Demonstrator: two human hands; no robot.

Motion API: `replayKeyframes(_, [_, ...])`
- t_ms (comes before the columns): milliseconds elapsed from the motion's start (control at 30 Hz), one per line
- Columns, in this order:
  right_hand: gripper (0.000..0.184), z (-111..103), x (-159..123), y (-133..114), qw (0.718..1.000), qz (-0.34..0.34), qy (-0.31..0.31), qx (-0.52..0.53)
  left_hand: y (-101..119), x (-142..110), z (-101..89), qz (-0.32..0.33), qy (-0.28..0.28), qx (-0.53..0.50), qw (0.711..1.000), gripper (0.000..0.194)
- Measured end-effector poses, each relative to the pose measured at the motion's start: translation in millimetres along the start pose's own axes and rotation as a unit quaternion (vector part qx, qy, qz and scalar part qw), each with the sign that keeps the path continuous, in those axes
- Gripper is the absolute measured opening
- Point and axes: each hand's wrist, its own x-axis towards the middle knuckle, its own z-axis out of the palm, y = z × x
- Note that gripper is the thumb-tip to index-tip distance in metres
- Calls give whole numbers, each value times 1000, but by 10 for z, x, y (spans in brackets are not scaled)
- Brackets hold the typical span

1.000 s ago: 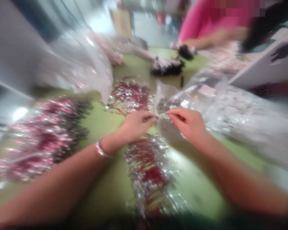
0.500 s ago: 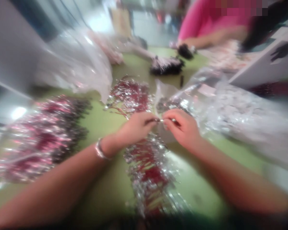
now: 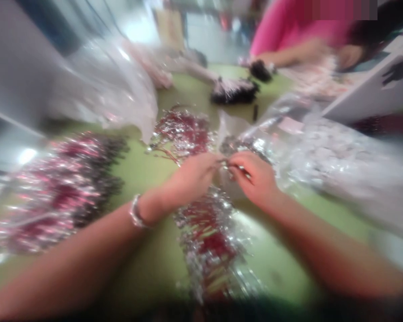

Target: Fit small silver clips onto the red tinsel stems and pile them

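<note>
The picture is blurred. My left hand (image 3: 191, 176), with a silver bracelet (image 3: 135, 211) on its wrist, and my right hand (image 3: 253, 176) meet fingertip to fingertip above a green table (image 3: 147, 264). Both are pinched shut on a small silvery piece (image 3: 225, 164) between them; I cannot make out what it is. Just below my hands lies a pile of red and silver shiny pieces (image 3: 208, 241). A second such pile (image 3: 183, 129) lies just beyond my left hand.
A big heap of pink and silver pieces (image 3: 60, 188) lies at the left. Clear plastic bags (image 3: 329, 165) fill the right, another bag (image 3: 110, 89) the far left. A person in a pink top (image 3: 285, 31) works across the table near dark bundles (image 3: 233, 91). A white board (image 3: 372, 94) leans at right.
My hands have drawn closer together until their fingertips touch, and both have shifted slightly away from me. The person opposite has moved a hand at the far right.
</note>
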Motion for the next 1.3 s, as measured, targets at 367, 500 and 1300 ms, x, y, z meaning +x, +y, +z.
replayKeyframes(367, [11,-59,2,-105,980,183,64,51,-31,-10,25,-73,-14,-34,997,28])
replayKeyframes(500, [13,-36,3,-138,981,187,34,42,-49,-30,56,-91,-24,-50,994,28])
replayKeyframes(1300, [15,-69,5,-146,986,162,-30,36,-66,-111,91,-31,-7,-5,999,25])
